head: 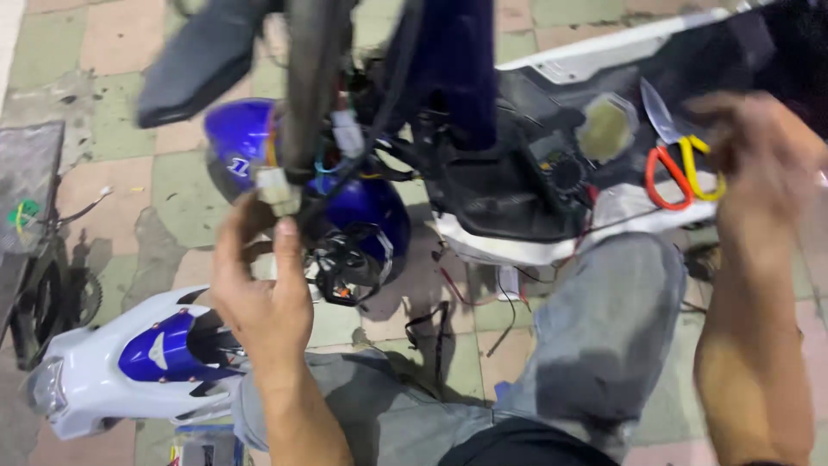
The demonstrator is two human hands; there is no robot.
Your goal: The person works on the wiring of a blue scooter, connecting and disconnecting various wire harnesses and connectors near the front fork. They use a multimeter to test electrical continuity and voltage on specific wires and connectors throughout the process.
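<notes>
Floor: where the person crouches, worn pink-and-green paving tiles [112, 52] lie under a white-and-blue plastic fairing [129, 367].
Left hand [259, 289]: pinches a white plastic wiring connector [276, 185].
Right hand [759, 160]: blurred, seemingly curled beside red-and-yellow-handled scissors [677, 168]; grip unclear.

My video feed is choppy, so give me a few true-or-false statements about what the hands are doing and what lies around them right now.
1. The left hand pinches a white connector on the wiring. True.
2. The right hand is at the scissors with the red and yellow handles. True, though the hand is blurred and the grip is hard to make out.
3. The scissors lie on the tiled floor. False: they are up on the scooter's black and white body.
4. A white and blue fairing panel lies on the floor at lower left. True.
5. The round shell behind the wiring is red. False: it is glossy blue.
</notes>
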